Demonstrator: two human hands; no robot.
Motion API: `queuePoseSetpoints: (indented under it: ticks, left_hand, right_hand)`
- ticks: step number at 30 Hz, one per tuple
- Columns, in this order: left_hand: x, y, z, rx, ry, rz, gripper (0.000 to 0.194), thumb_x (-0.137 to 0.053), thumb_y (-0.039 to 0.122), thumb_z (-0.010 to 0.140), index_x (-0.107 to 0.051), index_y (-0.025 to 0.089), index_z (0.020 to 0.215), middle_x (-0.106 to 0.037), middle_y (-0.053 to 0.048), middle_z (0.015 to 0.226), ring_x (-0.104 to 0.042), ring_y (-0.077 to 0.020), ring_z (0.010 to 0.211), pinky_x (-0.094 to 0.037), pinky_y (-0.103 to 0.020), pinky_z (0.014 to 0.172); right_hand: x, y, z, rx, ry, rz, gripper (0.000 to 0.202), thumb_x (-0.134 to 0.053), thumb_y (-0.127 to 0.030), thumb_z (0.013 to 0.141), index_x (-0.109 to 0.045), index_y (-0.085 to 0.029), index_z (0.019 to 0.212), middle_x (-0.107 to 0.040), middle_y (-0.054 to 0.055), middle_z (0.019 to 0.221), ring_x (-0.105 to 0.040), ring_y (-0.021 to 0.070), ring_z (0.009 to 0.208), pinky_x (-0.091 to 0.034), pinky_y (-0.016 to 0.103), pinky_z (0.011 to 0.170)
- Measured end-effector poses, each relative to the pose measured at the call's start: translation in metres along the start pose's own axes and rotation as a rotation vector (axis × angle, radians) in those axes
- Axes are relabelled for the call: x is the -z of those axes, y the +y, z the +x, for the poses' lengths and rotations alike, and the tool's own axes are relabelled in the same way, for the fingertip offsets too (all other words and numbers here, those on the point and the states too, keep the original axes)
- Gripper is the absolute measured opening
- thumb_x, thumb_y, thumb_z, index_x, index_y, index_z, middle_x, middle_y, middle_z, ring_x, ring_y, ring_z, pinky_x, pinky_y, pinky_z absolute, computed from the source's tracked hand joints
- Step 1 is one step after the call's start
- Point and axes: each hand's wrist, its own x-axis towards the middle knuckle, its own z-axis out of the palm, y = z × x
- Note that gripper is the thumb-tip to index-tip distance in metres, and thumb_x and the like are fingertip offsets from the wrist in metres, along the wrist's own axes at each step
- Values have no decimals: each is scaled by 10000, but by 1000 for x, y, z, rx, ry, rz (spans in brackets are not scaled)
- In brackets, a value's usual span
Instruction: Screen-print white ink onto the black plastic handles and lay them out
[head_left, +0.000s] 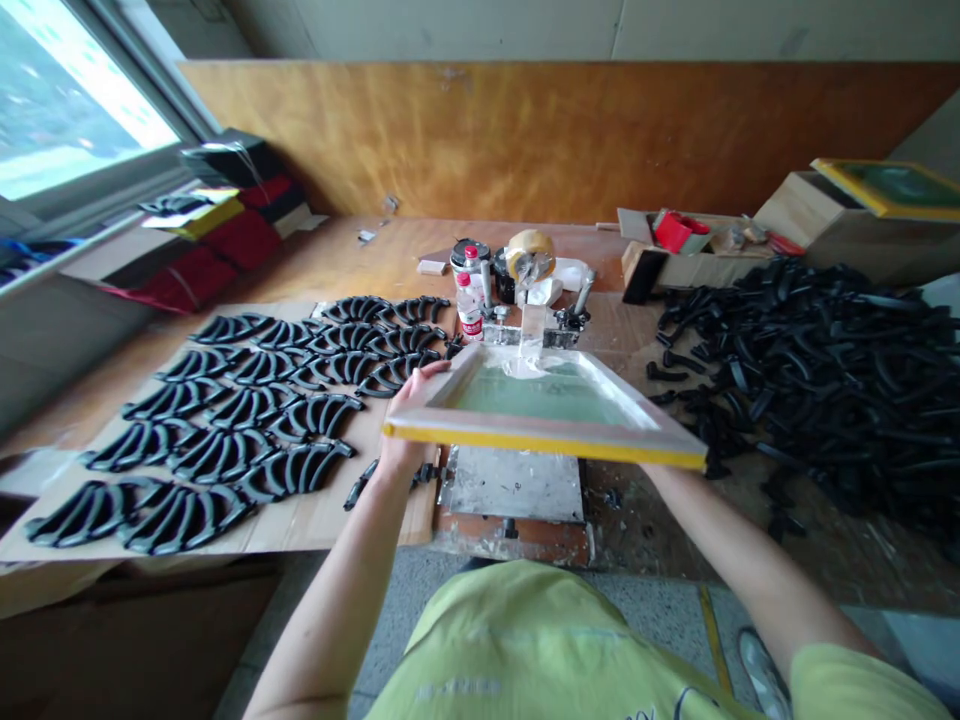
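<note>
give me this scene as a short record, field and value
left hand: grips left side of the frame
right hand: out of sight behind the frame's right end
frame position: raised above metal plate
left side: black curved parts in rows on cardboard
right side: loose heap of black pieces
behind frame: red-capped bottles, tape roll

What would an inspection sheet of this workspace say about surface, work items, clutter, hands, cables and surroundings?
Surface: brown wooden table, partly covered by flat tan cardboard.
Work items: yellow-edged rectangular frame with green mesh, tilted above a grey rectangular metal plate; black curved pieces in rows at left, heaped at right.
Clutter: two clear plastic bottles with red caps; yellowish round tape roll.
Hands: left hand grips the frame's left side; right hand mostly hidden beneath its right side, grip unclear.
Cables: none certain; blurred blue strands at far left.
Surroundings: orange-brown wooden panel behind; window at left.
</note>
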Motion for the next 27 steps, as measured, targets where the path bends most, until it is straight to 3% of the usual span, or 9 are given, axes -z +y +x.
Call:
queuePoseSetpoints:
  ticks: [3,6,8,11,14,17,20,23,27]
  left_hand:
    - [17,-33,-26,247,-63,28,600,-530,646,846,-680,163,1171,-683,-70,936,-579,-148,683,-425,-250,565]
    - [25,-79,-39,405,-145,53,731,-662,610,758,-568,187,1348,-653,-19,794,-549,-125,612,-381,-216,532]
    - [26,-109,-42,417,-161,52,836,-704,563,732,-459,196,1443,-620,9,735,-523,-110,579,-355,-201,519]
    - [24,-136,-41,414,-152,53,860,-695,548,741,-419,170,1463,-596,18,724,-490,-93,559,-339,-195,512]
    - [22,-143,-40,433,-149,59,810,-683,557,748,-475,158,1421,-593,15,721,-469,-84,538,-319,-192,494]
    - [22,-143,-42,463,-139,50,780,-680,577,744,-521,153,1380,-630,-9,767,-504,-96,561,-334,-195,499]
    - [22,-144,-43,460,-124,26,778,-689,587,735,-535,154,1363,-664,-32,831,-563,-122,624,-387,-205,542]
    - [21,-142,-44,445,-120,15,765,-702,581,726,-555,146,1338,-679,-42,867,-593,-141,679,-430,-219,592]
    - [19,-134,-45,432,-82,37,736,-711,572,714,-584,136,1293,-678,-42,837,-602,-153,700,-453,-232,631]
  right_hand:
    - [30,4,26,-41,188,-80,360,-428,-204,959,-592,-144,1274,-565,146,1276,-476,281,1230,-324,487,1101]
    - [28,-25,64,146,301,-191,527,-649,-219,866,-501,-112,1360,-448,163,1409,-427,262,1280,-318,382,1135]
    - [13,-48,85,248,243,-293,571,-720,-194,810,-504,-112,1332,-480,157,1368,-443,261,1242,-354,371,1101]
    - [-12,-69,98,271,102,-398,292,-687,-158,828,-604,-119,1105,-628,122,1094,-525,232,1046,-433,334,954]
    - [-33,-70,86,275,34,-412,59,-611,-99,846,-628,-126,896,-663,97,888,-547,191,867,-444,284,826]
    - [-42,-63,57,357,-19,-394,146,-544,-30,809,-641,-136,836,-666,99,873,-563,204,861,-435,288,792]
    - [-36,-57,38,564,-122,-288,214,-519,-13,778,-666,-146,857,-663,89,874,-573,216,886,-428,300,786]
    - [-22,-58,41,674,-235,-198,176,-554,-41,776,-662,-176,806,-649,49,814,-572,194,826,-419,281,751]
    - [-22,-64,48,579,-93,-204,116,-565,-95,809,-640,-179,781,-635,58,817,-561,209,829,-430,299,739]
